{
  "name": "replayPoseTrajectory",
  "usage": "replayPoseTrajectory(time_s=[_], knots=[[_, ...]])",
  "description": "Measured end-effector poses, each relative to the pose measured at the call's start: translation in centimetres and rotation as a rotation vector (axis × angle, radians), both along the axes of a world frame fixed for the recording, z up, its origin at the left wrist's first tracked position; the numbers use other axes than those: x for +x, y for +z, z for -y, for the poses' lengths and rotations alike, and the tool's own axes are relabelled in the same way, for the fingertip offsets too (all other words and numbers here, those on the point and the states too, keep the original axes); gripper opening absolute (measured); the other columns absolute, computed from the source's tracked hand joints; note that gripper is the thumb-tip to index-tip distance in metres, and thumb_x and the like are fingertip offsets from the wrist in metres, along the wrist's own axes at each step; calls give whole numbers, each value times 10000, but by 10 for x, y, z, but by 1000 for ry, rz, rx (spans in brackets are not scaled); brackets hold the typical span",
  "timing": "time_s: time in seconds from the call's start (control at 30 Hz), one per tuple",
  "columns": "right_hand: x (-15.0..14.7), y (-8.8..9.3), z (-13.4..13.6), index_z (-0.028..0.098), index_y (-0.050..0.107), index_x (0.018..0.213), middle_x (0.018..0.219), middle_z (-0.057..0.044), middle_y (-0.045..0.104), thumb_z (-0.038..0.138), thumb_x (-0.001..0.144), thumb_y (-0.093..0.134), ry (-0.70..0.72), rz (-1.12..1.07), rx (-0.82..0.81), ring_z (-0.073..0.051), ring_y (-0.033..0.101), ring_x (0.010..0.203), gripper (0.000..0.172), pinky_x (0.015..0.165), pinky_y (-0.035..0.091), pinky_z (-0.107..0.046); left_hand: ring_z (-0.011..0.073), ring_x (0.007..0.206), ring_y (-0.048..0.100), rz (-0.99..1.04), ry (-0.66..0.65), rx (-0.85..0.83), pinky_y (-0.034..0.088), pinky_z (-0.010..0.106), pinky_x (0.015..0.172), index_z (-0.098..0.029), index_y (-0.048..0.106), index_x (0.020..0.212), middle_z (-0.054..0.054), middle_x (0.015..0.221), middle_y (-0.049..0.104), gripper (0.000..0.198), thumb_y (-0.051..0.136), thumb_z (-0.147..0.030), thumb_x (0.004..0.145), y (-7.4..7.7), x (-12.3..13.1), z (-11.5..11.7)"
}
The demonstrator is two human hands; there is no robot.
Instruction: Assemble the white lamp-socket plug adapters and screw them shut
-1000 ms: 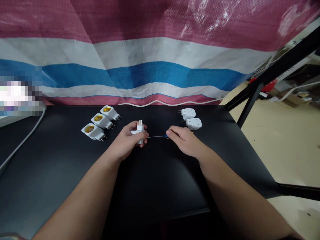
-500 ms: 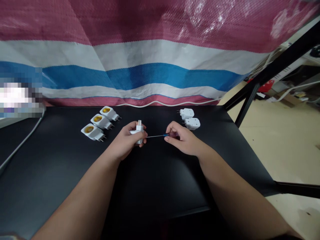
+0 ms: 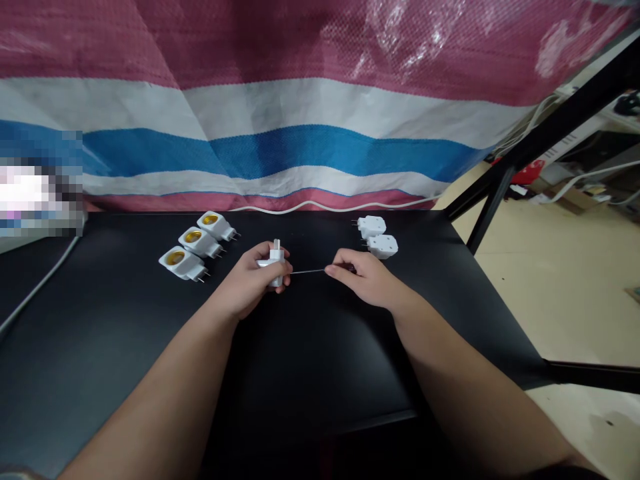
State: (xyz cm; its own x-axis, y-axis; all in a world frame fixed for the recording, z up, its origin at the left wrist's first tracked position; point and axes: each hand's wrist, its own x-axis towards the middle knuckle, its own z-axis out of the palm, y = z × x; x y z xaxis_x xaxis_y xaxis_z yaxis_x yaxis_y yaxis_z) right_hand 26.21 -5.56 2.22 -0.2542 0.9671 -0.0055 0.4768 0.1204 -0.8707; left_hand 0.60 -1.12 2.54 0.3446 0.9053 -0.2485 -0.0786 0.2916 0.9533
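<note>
Black table (image 3: 125,340), three gold-lined sockets (image 3: 194,238), white plug (image 3: 277,256), screwdriver (image 3: 309,271) in hands (image 3: 369,277).

Beyond the fingers (image 3: 278,269) hangs a sheet (image 3: 300,148) striped red, white and blue, a thin white cable (image 3: 275,212) along its foot. Left of the fingers, a grey cord (image 3: 36,291) crosses the tabletop (image 3: 125,333). Well off to their right, a black metal frame (image 3: 543,141) slants above pale floor (image 3: 545,267), where a red item (image 3: 528,172) and a cardboard box (image 3: 573,197) lie.

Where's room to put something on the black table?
Bare tabletop lies between the left forearm and right forearm, and in front of the three lamp holders. It's crowded at the middle: the left hand grips a white plug, the right hand a screwdriver.
</note>
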Motion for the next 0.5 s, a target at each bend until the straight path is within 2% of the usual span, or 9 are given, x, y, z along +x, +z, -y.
replayPoseTrajectory(time_s=[0.07, 0.17, 0.2, 0.3, 0.43, 0.5], knots=[[-1, 0, 0, 225, 662, 865, 737, 14, 557, 585, 1076, 587, -11, 35, -14, -157, 491, 679, 424, 655, 374, -346, 130, 558, 608, 1, -2, -1, 448, 223, 502, -175, 674, 989, 5, 669, 670, 358, 879, -254, 707, 0, 0, 0], [-2, 0, 2, 246, 655, 1063, 834, 12, 612, 494, 1038, 680, 29, -19, -8, -165, 545, 739, 250, 694, 423, -338, 129, 564, 614, 5, 8, -7, 454, 225, 504, -171, 679, 993, 3, 687, 674, 365, 882, -249, 700, 0, 0, 0], [-1, 1, 2, 250, 633, 1094, 860, 14, 620, 459, 1015, 718, 41, -48, -1, -165, 558, 759, 238, 710, 437, -335, 129, 564, 615, 5, 13, -10, 454, 225, 503, -170, 679, 992, 3, 690, 673, 369, 883, -248, 695, 0, 0, 0], [-1, 1, 2, 235, 621, 986, 827, 19, 601, 453, 1007, 727, 25, -72, 20, -156, 547, 742, 244, 704, 427, -328, 130, 559, 614, 6, 11, -15, 450, 224, 498, -170, 674, 986, -3, 682, 665, 373, 883, -246, 686, 1, -1, 0], [-2, 3, 0, 209, 652, 811, 708, 16, 558, 574, 1067, 604, -9, 45, -11, -149, 494, 666, 449, 658, 367, -341, 131, 568, 619, 8, 5, -16, 456, 222, 503, -171, 672, 993, -6, 686, 671, 384, 886, -243, 683, 1, -1, 0], [-2, 3, 0, 207, 670, 825, 716, 9, 572, 586, 1084, 565, -2, 67, -14, -151, 499, 671, 470, 666, 371, -343, 130, 570, 616, 4, 13, -17, 456, 220, 503, -171, 672, 991, -5, 679, 670, 376, 881, -244, 687, 1, -1, 0]])
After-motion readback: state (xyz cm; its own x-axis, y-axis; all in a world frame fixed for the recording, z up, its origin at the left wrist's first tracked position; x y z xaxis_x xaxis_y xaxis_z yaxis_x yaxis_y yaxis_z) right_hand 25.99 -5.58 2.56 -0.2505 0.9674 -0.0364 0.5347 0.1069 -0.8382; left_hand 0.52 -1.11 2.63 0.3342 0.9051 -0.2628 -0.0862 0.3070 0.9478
